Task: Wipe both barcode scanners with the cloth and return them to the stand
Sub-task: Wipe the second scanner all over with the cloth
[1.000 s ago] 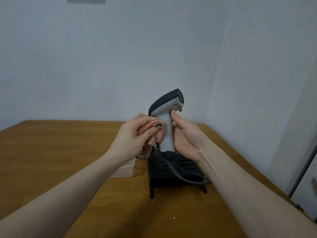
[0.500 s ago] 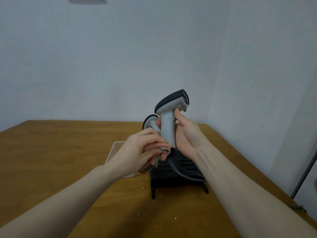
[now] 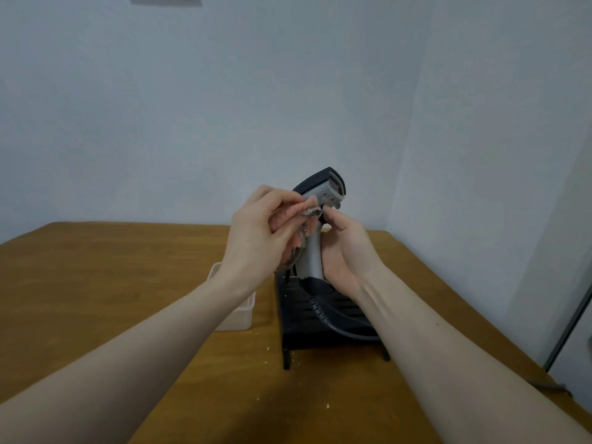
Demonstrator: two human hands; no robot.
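The left hand (image 3: 256, 238) is closed on a bunched cloth (image 3: 301, 238), its fingers curled and the fingertips pinching a fold of it against the neck of the scanner (image 3: 315, 219), just under the head. The right hand (image 3: 346, 251) is wrapped round the scanner's grey handle from the far side, thumb up near the trigger, and holds the scanner upright above the stand (image 3: 323, 315). The cloth is a mottled grey-brown weave; a strip of it hangs down the left side of the handle. The scanner has a pale grey pistol body, a black cap and a dark window facing right. Its black cable (image 3: 339, 326), ribbed at the strain relief, curves across the stand toward the right forearm. The stand is black plastic, slatted, on short legs, and rests on a wooden table (image 3: 96, 283) with a smooth brown grain and a few pale crumbs. Just left of the stand, partly hidden by the left forearm, sits a translucent box (image 3: 237, 315). The second scanner cannot be made out behind the hands. Plain pale walls meet in a corner behind.
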